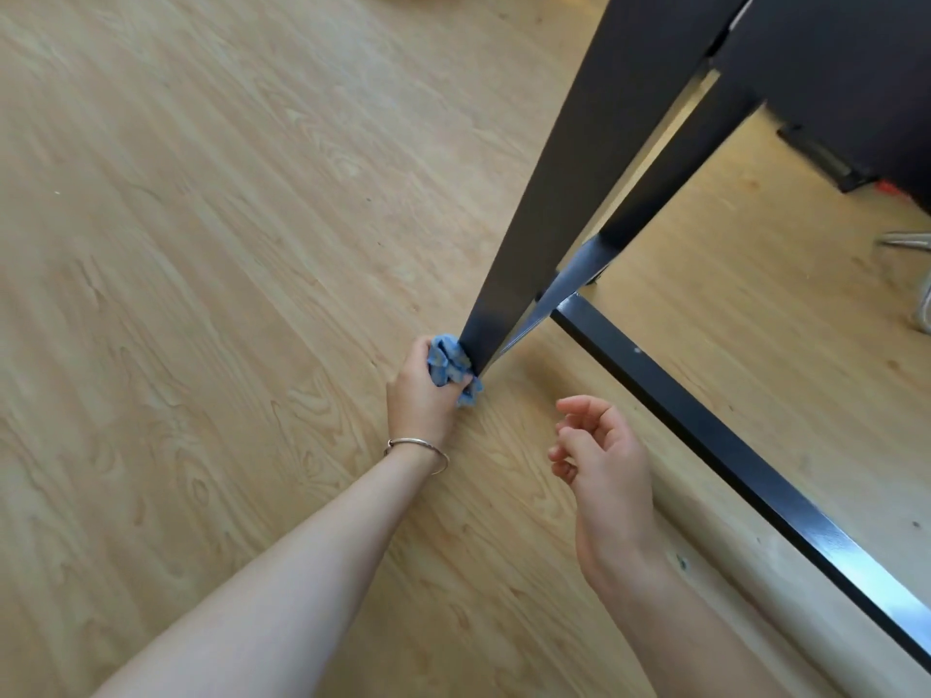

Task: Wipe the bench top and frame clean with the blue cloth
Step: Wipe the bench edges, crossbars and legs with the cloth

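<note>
left hand (420, 390) clenched round bunched cloth (450, 366), pressed against foot of black leg (579, 168), cloth maybe touching floor (201, 244), bracelet (418, 447) on left wrist, right hand (604, 460) at 4 o'clock of cloth, fingers loose, empty, rail (730, 445) running toward 4 o'clock

We count two hands: the left hand (420, 395) and the right hand (599, 460). We find one blue cloth (451, 367) and one thin metal bracelet (418, 448), on the left wrist. Of the dark frame we make out two slanted legs, a near leg (584, 168) and a far leg (670, 168), plus one low bar (705, 428) running along the floor (201, 244) — three frame members in all that we can tell apart. At the right edge we see one shiny curved metal piece (907, 241), only partly in view.
</note>
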